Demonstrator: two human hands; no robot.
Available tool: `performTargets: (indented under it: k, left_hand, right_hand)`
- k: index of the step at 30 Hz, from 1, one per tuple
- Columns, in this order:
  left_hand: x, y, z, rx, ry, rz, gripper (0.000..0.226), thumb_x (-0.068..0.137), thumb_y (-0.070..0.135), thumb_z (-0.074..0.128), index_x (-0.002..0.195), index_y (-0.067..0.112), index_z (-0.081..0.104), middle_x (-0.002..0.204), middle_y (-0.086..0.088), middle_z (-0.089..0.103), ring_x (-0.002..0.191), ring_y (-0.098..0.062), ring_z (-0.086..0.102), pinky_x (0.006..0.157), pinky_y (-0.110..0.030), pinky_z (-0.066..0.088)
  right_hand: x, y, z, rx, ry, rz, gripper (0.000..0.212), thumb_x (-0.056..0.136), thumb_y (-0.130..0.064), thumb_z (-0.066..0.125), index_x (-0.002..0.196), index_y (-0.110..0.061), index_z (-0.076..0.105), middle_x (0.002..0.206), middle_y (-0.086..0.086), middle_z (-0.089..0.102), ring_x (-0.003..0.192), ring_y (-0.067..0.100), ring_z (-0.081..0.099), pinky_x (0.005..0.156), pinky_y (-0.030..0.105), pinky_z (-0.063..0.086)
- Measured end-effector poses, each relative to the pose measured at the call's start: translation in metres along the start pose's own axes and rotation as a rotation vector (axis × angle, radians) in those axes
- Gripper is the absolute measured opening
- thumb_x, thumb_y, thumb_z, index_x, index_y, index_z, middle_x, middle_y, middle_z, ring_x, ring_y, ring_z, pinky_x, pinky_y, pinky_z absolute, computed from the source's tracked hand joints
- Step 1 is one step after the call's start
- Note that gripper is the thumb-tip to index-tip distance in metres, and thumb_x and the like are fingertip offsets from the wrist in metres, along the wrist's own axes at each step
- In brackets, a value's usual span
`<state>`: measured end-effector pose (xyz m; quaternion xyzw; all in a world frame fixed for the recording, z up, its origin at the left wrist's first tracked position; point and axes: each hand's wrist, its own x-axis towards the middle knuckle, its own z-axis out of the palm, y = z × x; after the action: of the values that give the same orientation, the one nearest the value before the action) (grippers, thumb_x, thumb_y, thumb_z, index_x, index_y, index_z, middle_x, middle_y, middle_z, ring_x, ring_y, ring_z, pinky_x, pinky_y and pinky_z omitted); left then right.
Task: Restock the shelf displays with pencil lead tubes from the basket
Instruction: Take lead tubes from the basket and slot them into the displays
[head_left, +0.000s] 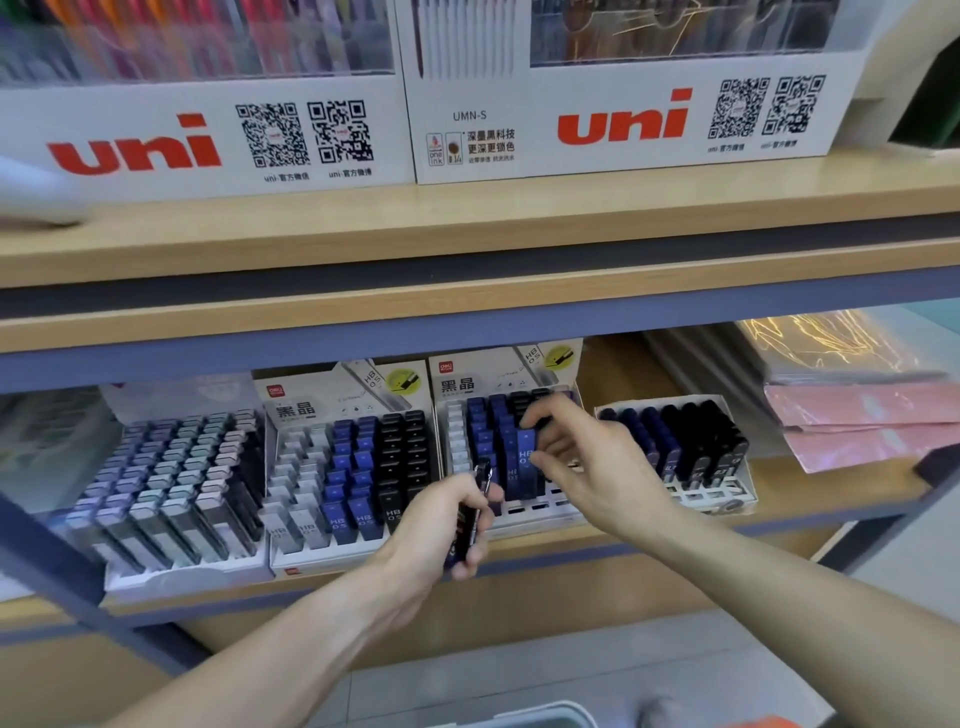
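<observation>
Centrally, display tray (519, 512) of blue tubes (525, 462), right hand (587, 462) pinching

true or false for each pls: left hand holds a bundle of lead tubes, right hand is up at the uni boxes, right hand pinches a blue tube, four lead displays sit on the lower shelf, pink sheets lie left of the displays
1. The left hand holds a bundle of dark lead tubes. True.
2. The right hand is up at the uni boxes. False: it works at the third display on the lower shelf.
3. The right hand pinches a blue tube. True.
4. Four lead displays sit on the lower shelf. True.
5. Pink sheets lie left of the displays. False: they lie at the right.
</observation>
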<state>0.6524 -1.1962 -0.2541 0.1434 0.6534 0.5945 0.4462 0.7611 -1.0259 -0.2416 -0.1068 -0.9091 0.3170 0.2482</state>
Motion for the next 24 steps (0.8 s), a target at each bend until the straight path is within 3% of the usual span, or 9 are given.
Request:
performTargets:
  k: [7,16,20,24]
  left_hand:
    - [-0.006,-0.006,0.004,0.086,0.025,0.039,0.013,0.098,0.004,0.049,0.107,0.001,0.056,0.076,-0.008,0.063,0.049,-0.019,0.053,0.040,-0.026,0.032]
    - [-0.011,-0.008,0.000,0.099,-0.029,0.095,0.018,0.106,0.008,0.048,0.122,0.006,0.057,0.089,-0.008,0.074,0.067,-0.024,0.067,0.041,-0.024,0.034]
    - [-0.013,-0.009,0.000,0.045,-0.033,0.102,0.019,0.106,0.008,0.050,0.122,0.002,0.058,0.093,-0.011,0.075,0.069,-0.024,0.068,0.042,-0.023,0.034]
    - [-0.013,-0.008,0.001,-0.047,-0.046,0.089,0.019,0.105,0.006,0.053,0.121,-0.002,0.057,0.093,-0.014,0.075,0.067,-0.026,0.068,0.040,-0.023,0.034]
  right_hand:
    - [-0.004,0.008,0.015,-0.058,-0.057,-0.037,0.035,0.093,-0.011,0.068,0.112,-0.034,0.050,0.085,-0.008,0.064,0.083,0.006,0.064,0.076,0.025,0.053]
    - [-0.005,0.011,0.026,-0.091,-0.118,-0.019,0.037,0.090,-0.010,0.069,0.111,-0.034,0.051,0.085,-0.010,0.067,0.083,0.006,0.066,0.079,0.034,0.057]
    - [-0.006,0.010,0.029,-0.168,-0.052,-0.026,0.033,0.087,-0.014,0.072,0.110,-0.031,0.055,0.087,-0.013,0.062,0.077,0.007,0.062,0.073,0.035,0.056]
    - [-0.005,0.000,0.025,-0.196,0.046,-0.008,0.036,0.088,-0.015,0.072,0.119,-0.029,0.061,0.093,-0.016,0.055,0.073,0.006,0.059,0.069,0.028,0.053]
